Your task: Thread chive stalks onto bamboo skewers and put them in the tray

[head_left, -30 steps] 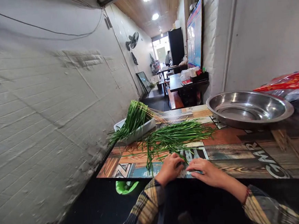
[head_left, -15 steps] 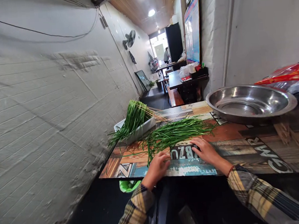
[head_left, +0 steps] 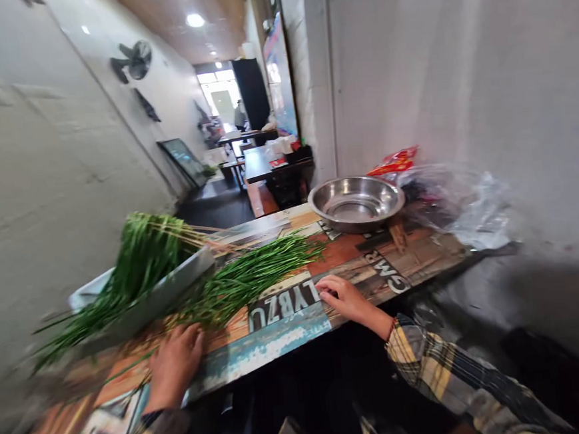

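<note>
A loose pile of long green garlic chives [head_left: 258, 266] lies across the wood-patterned table [head_left: 289, 334]. My left hand [head_left: 176, 359] is at the pile's near left end, palm down, fingers loosely spread and slightly blurred; no chives show gripped in it. My right hand [head_left: 345, 298] hovers or rests over the printed letters, right of the pile. Its fingers are loosely bent and apart, with nothing between them. Behind the pile, at the left, a white tray [head_left: 200, 261] holds more chives [head_left: 142, 255] threaded on thin bamboo skewers [head_left: 190, 231], their leaves hanging over its side.
A steel basin [head_left: 356, 202] stands at the table's far right. Next to it are a few thin sticks [head_left: 398, 235], a red packet [head_left: 395, 160] and clear plastic bags [head_left: 480, 215]. Walls flank both sides. Further back are another table [head_left: 260, 162] and a wall fan [head_left: 137, 60].
The view has turned to the right and tilted, bringing the plastic bags fully into sight. My hands are further apart, the left one nearer the tray. The chives look unmoved on the table.
</note>
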Demonstrator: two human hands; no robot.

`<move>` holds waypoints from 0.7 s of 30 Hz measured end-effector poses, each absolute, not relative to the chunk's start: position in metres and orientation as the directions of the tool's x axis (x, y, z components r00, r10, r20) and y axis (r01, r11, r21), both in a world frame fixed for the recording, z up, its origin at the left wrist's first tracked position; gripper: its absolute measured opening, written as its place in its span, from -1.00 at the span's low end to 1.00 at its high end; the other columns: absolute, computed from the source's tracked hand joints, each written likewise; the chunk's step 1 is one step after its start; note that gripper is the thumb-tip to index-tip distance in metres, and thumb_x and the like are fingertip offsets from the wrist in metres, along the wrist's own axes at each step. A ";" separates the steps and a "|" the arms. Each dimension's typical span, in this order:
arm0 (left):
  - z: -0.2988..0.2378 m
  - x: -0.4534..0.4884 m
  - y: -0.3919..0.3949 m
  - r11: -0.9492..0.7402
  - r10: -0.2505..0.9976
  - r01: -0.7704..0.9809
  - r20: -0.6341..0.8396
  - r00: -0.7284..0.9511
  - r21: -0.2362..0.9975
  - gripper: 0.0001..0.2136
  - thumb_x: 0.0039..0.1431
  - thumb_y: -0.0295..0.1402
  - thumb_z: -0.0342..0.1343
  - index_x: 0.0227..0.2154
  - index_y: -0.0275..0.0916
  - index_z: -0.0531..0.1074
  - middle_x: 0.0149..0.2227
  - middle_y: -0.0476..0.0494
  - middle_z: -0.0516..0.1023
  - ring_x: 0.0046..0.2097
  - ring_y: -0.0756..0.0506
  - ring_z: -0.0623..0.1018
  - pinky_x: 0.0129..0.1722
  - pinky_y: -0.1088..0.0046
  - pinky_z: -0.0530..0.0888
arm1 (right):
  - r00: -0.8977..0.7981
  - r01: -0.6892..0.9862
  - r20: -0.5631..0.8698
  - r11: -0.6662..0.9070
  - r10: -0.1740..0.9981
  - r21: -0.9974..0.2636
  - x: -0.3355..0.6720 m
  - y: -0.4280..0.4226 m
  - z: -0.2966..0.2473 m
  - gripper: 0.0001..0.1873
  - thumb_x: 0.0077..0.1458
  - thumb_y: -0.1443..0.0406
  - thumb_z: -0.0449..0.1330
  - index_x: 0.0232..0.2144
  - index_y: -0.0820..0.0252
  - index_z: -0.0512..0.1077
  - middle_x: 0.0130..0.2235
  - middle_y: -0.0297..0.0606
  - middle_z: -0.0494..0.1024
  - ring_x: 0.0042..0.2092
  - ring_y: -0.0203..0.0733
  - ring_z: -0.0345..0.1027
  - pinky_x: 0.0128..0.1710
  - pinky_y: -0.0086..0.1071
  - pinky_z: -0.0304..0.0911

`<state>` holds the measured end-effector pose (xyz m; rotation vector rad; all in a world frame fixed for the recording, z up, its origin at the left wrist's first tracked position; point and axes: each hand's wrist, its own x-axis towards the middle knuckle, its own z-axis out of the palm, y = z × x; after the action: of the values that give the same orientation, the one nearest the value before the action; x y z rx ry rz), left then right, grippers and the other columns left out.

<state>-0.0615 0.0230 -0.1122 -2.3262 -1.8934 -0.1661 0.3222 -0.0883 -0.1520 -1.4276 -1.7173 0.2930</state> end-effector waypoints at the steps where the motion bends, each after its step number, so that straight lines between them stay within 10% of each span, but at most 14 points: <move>1: -0.109 -0.055 0.021 -0.206 0.959 0.975 0.184 0.217 -0.078 -0.63 0.24 -0.20 -0.15 -0.09 -0.15 0.51 -0.05 -0.20 0.53 -0.05 -0.32 0.47 -0.09 0.08 0.37 | 0.050 0.706 0.452 0.288 0.891 -0.647 0.335 -0.091 -0.150 -0.78 0.16 0.37 0.11 -0.19 0.15 0.51 -0.16 -0.22 0.58 -0.12 -0.21 0.45 -0.14 -0.37 0.35; 7: -0.095 0.014 -0.022 -0.325 0.849 0.943 0.419 0.323 -0.070 -0.66 0.25 -0.21 -0.13 -0.12 -0.14 0.51 -0.16 -0.20 0.54 -0.13 -0.27 0.49 -0.17 0.19 0.38 | 0.276 0.800 0.428 0.040 0.861 -0.598 0.430 -0.108 -0.147 -0.74 0.18 0.32 0.07 -0.18 0.24 0.52 -0.17 -0.13 0.57 -0.11 -0.14 0.43 -0.07 -0.30 0.28; 13: -0.126 0.086 -0.032 -0.677 0.733 0.628 0.428 0.530 0.383 -0.73 0.23 -0.22 -0.03 -0.14 -0.19 0.49 -0.25 -0.16 0.51 -0.28 -0.12 0.53 -0.27 0.37 0.46 | 0.533 0.797 0.414 -0.272 0.738 -0.540 0.508 -0.121 -0.153 -0.74 0.15 0.29 0.06 -0.19 0.23 0.50 -0.18 -0.09 0.54 -0.18 -0.13 0.41 -0.15 -0.31 0.24; 21: -0.155 0.126 -0.043 -0.586 0.805 0.535 0.358 0.474 0.609 -0.77 0.22 -0.33 -0.02 -0.19 -0.22 0.51 -0.30 -0.17 0.50 -0.28 -0.12 0.54 -0.26 0.36 0.47 | 0.676 0.706 0.326 -0.454 0.661 -0.544 0.545 -0.144 -0.166 -0.85 0.01 0.22 0.17 -0.49 0.17 0.43 -0.45 -0.15 0.51 -0.37 -0.09 0.39 -0.41 -0.34 0.12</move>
<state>0.1264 -0.0435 -0.1546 -3.0382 -1.4707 -1.1610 0.5448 -0.1435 -0.1661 -2.2229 -1.0459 -0.0876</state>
